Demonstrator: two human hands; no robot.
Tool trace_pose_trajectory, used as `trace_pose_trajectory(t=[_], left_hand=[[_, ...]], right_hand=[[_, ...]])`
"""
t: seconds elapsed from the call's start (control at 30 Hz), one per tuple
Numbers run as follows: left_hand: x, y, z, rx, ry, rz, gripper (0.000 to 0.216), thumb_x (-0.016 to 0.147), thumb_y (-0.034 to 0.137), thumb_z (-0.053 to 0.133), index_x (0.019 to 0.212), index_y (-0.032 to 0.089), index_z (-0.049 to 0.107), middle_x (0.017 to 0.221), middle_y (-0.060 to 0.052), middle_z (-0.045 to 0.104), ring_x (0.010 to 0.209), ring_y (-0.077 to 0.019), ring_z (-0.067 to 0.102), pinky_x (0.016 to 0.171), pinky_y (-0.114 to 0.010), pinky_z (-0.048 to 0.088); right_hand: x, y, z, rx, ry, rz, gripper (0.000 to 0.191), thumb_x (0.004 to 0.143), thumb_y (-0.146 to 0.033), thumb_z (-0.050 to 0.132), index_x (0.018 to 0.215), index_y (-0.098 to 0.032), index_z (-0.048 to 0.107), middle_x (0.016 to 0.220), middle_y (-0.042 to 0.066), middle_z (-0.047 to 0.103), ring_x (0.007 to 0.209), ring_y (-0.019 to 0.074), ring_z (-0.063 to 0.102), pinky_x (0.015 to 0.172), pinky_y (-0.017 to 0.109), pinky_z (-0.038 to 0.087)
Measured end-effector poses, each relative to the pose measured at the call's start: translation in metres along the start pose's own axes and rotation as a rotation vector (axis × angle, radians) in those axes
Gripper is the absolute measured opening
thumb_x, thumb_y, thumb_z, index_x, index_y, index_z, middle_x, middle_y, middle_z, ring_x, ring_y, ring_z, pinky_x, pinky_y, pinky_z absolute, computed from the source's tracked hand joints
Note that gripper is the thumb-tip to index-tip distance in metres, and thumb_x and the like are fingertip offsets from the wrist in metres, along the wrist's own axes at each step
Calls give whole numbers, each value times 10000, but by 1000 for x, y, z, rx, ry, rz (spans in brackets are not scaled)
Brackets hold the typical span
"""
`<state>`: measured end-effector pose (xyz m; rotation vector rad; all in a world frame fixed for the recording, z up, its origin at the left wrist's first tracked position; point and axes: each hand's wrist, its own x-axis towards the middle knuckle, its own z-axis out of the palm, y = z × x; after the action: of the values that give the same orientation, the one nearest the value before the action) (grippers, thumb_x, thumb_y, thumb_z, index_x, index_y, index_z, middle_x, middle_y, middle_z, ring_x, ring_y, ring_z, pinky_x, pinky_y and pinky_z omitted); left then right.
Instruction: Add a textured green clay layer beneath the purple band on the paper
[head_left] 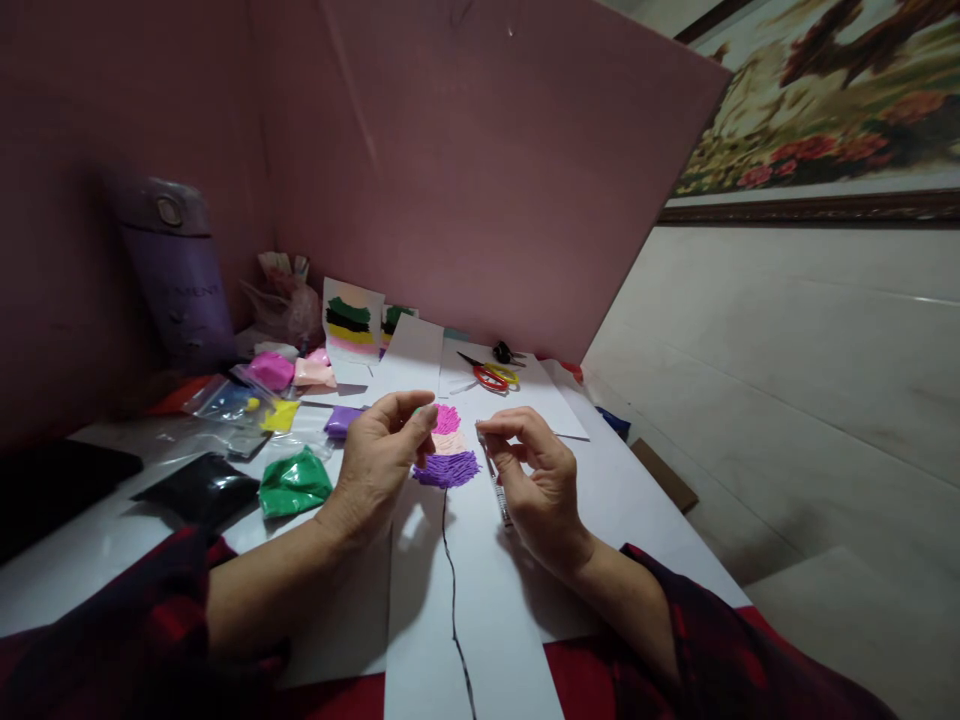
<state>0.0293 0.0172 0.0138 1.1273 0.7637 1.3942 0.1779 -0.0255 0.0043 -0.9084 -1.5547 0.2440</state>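
Note:
My left hand [384, 450] is closed in a pinch over the left edge of a paper sheet. A speck of green shows at its fingertips, too small to name. In my right hand [536, 485], thumb and fingers close on a slim silvery tool [491, 468] that slants down beside the palm; its kind is unclear. Between the hands, the white paper [480, 590] bears textured bands of clay: pink [447, 418], pale peach [451, 443] and purple [448, 470]. A wavy black line [452, 590] runs from the purple band toward me.
Bags of clay lie left: green [295, 484], black [201, 488], yellow [280, 416], purple [343, 421] and pink [271, 371]. Behind stand a purple bottle [180, 280] and a striped card [351, 330]. Scissors with red and yellow handles [491, 376] lie near the pink partition [465, 180].

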Motion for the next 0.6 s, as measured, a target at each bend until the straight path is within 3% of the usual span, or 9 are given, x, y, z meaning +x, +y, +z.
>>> trace_pose_trajectory(t=[0.1, 0.2, 0.4, 0.53, 0.6], left_hand=[[-1, 1, 1, 6, -78, -48, 381, 750, 452, 724, 602, 135, 573, 430, 53, 473, 367, -48, 380, 369, -168, 272], [-1, 0, 2, -15, -156, -116, 469, 737, 572, 694, 641, 120, 615, 408, 59, 442, 324, -49, 360, 334, -171, 225], [3, -13, -1, -124, -241, -182, 507, 592, 414, 847, 955, 116, 657, 696, -45, 693, 532, -127, 603, 471, -215, 459], [4, -16, -1, -106, -228, -151, 392, 545, 269, 892, 812, 150, 631, 588, 41, 621, 481, -71, 539, 468, -170, 416], [4, -15, -1, -81, -245, -153, 326, 586, 301, 879, 715, 148, 622, 512, 50, 576, 426, -57, 492, 426, -158, 362]], right_hand=[[0, -1, 0, -8, -2, -4, 159, 891, -90, 555, 904, -206, 664, 861, 32, 584, 790, 170, 577, 558, 281, 457], [0, -1, 0, -18, -6, -2, 151, 896, -99, 556, 905, -205, 664, 860, 31, 586, 788, 169, 579, 561, 281, 456], [0, -1, 0, -30, -13, -14, 153, 895, -96, 557, 909, -209, 659, 873, 27, 592, 787, 165, 580, 575, 283, 458], [0, 0, 0, -29, -7, -11, 146, 894, -103, 561, 900, -214, 656, 864, 25, 585, 786, 167, 581, 575, 284, 456], [0, 0, 0, -29, -7, -10, 146, 895, -107, 562, 900, -217, 658, 862, 26, 586, 785, 170, 583, 575, 286, 458]])
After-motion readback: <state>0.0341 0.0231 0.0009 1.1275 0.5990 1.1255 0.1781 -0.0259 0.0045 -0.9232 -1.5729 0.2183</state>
